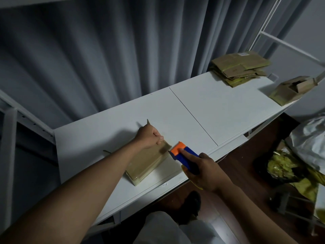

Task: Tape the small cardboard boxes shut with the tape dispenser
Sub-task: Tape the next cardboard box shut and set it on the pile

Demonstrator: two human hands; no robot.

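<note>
Hands first: I count two, both busy at the near end of the white table point(202, 103). My left hand point(149, 136) sits on the far end of one small cardboard box point(147, 161), fingers curled down over its edge with the thumb lying across the top, holding it in place. My right hand point(205, 169) has its fingers wrapped round the blue handle of the single tape dispenser point(182, 154), forefinger stretched along its top; the orange head touches the box's right corner. This box lies flat near the table's front edge, its top glossy.

Farther along the table I count one stack of flattened cardboard point(241, 69) at the far right, several sheets deep, too overlapped to number. Just beside it, nearer the table's edge, stands one more box point(290, 90) with its flaps open. A grey curtain point(105, 59) hangs behind the table. On the floor to the right, one silvery bag point(309, 143) lies over yellowish wrappings point(283, 166).
</note>
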